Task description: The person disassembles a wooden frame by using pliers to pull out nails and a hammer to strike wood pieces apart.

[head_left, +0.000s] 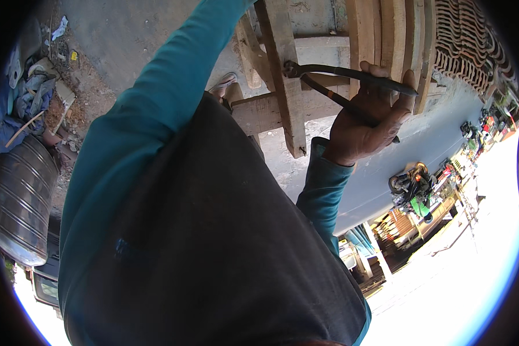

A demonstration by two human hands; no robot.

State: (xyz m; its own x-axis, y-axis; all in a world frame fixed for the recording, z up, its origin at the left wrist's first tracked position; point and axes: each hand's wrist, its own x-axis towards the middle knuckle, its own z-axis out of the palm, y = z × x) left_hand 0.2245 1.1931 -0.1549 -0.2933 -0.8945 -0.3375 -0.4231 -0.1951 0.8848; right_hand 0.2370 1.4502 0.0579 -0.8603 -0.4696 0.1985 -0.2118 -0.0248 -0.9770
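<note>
My right hand [368, 118] is closed around the long dark handles of a pair of pincers [352, 72], which stand spread apart. An orange band shows on the lower handle. The jaws rest against the edge of a rough wooden beam [284, 75]; whether they grip anything there is too small to tell. That beam lies across another timber [258, 112]. My left arm [173, 72], in a teal sleeve, reaches up past the top edge, so the left hand is out of the picture.
Several planks [386, 34] stand side by side beyond my right hand, with stacked clay roof tiles [473, 49] farther right. A sandalled foot [224, 85] shows by the timbers. Rubble and blue cloth [34, 95] lie at left, above a ribbed dark tank [24, 199]. A motorcycle [414, 187] is at right.
</note>
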